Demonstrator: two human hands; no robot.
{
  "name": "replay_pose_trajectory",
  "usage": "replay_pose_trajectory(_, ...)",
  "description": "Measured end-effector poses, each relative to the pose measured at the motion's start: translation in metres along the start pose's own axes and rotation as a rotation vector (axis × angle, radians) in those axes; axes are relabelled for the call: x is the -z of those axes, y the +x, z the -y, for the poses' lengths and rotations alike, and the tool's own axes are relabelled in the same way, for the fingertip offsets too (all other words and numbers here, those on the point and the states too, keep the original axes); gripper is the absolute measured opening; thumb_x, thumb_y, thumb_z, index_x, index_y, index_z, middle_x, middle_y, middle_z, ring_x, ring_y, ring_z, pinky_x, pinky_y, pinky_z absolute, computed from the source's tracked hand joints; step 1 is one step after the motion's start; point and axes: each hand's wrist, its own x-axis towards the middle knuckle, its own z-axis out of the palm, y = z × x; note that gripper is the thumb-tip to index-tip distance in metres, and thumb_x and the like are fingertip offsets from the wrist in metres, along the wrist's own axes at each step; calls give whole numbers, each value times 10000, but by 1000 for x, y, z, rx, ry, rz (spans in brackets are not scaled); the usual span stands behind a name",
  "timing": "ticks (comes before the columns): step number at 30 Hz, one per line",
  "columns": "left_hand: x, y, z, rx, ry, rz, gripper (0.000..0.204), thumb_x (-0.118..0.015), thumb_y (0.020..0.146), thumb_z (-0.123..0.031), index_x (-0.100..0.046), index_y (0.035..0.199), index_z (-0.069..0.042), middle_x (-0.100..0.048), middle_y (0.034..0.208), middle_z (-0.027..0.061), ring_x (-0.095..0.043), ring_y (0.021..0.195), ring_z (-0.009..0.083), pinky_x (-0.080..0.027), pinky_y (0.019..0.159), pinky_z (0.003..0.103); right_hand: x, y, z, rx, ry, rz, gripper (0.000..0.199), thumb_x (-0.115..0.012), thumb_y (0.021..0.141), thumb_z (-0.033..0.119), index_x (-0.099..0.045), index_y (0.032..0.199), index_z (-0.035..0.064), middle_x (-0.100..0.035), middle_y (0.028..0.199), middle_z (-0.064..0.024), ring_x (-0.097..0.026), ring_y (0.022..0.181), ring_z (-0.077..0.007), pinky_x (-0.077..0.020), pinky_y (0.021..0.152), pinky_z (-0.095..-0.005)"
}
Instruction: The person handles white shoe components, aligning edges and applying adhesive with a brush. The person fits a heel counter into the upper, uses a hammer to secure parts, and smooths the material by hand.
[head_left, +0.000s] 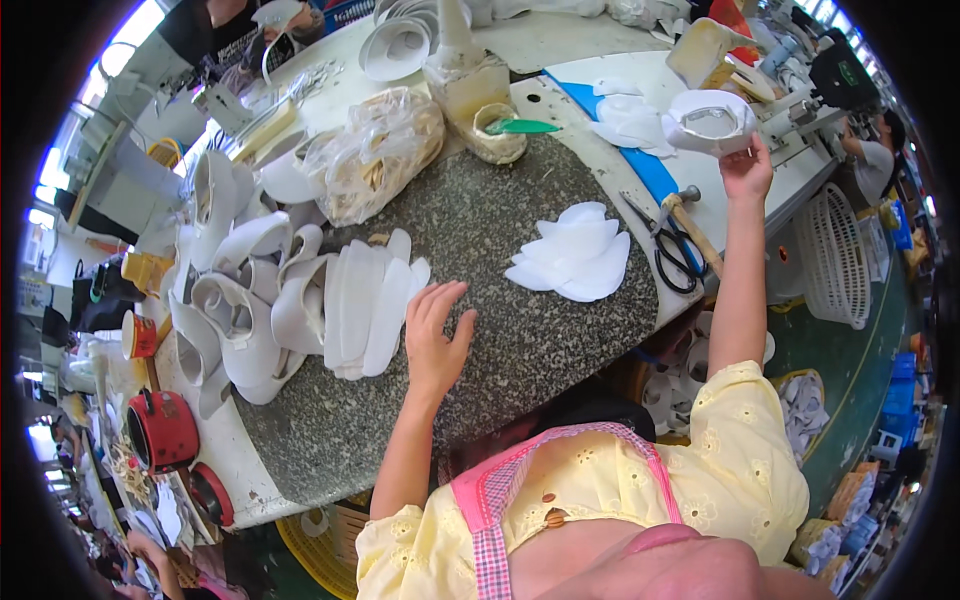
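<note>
My right hand (pixel 748 172) is stretched out to the far right, its fingers closed on the edge of a white shoe upper (pixel 690 138) that shows a rounded opening. My left hand (pixel 437 335) is over the speckled stone slab (pixel 470 400), fingers extended and holding nothing. Just left of it lies a row of long white flat pieces (pixel 362 310), overlapping one another. A fanned stack of thin white cut pieces (pixel 572 252) rests on the slab between my two hands. Several white shoe uppers (pixel 235 320) are heaped on the left side of the slab.
Black scissors (pixel 672 262) and a wooden-handled hammer (pixel 690 222) lie right of the slab. A glue-crusted pot (pixel 498 135) with a green-handled tool (pixel 530 127) stands at the back, beside a plastic bag (pixel 370 155). A red pot (pixel 162 430) sits at left. Other people work nearby.
</note>
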Motion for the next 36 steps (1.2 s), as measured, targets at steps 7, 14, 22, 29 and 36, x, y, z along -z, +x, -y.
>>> replay_pose_trajectory(7,-12,4,-6,9,46,74,315,-615,708,-79,-565,1018,-59,-564,1046,98,-469,1038,287,-369,891,371,78,51,-37,-224,20,-567,423,-535,817,287,-380,1103,17,-425,991,-180,-483,856,-297,-433,680,-403)
replay_pose_trajectory(14,-24,16,-13,82,59,121,342,-612,717,-83,-547,1052,-65,-547,1069,107,-480,1031,277,-381,880,359,78,19,-28,-34,-631,-405,632,-633,750,305,-358,1228,-5,-413,1155,-164,-451,1026,-344,-405,823,-380)
replay_pose_trajectory(22,-42,41,-28,-14,15,213,351,-610,717,-89,-539,1058,-54,-541,1065,131,-491,1017,296,-390,868,362,14,18,-105,651,-1783,290,675,-705,606,327,-452,1214,179,-441,1175,-171,-414,1082,-357,-324,939,-393)
replay_pose_trajectory(29,-31,25,-9,171,-4,212,299,-611,733,-96,-566,1025,-54,-581,1019,115,-547,957,266,-416,827,316,1,35,-138,576,-2262,534,574,-630,694,355,-450,1210,179,-464,1183,-157,-470,1045,-347,-426,834,-401)
replay_pose_trajectory(36,-31,30,-6,258,-102,262,302,-589,757,-119,-559,1054,-72,-578,1032,99,-543,966,237,-423,819,315,-31,3,-79,482,-1068,302,260,-516,840,233,-561,1017,47,-618,865,-95,-602,747,-207,-491,637,-302)
